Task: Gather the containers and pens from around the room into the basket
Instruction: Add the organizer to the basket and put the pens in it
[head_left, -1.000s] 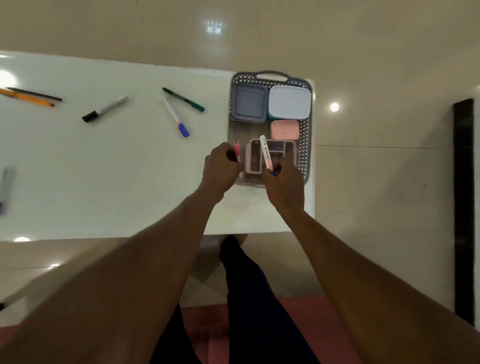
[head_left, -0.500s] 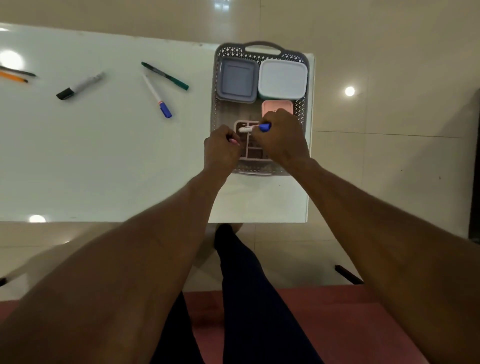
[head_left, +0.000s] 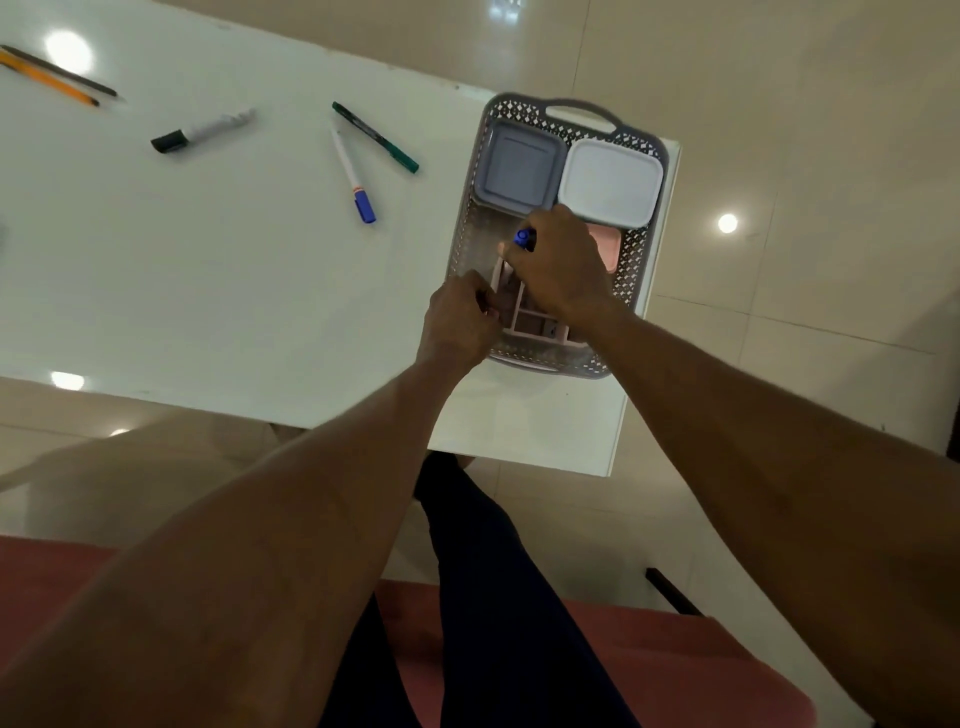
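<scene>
A grey perforated basket stands at the table's right end. Inside it are a grey-lidded container, a white-lidded container, a pink container and a pink divided organiser. My right hand hovers over the organiser, shut on a blue-capped marker. My left hand is at the basket's left rim, fingers closed; a trace of pink shows at its fingertips, too small to identify. On the table lie a blue-capped pen, a green pen and a black-capped marker.
An orange pencil and a dark pencil lie at the white table's far left. My legs and a reddish seat are below, glossy tiled floor around. The basket sits close to the table's right edge.
My right hand has carried the blue-capped marker over the organiser and turned it cap-up. My left hand has lowered to the basket's left rim, its pink pen now nearly hidden. The camera view shifted.
</scene>
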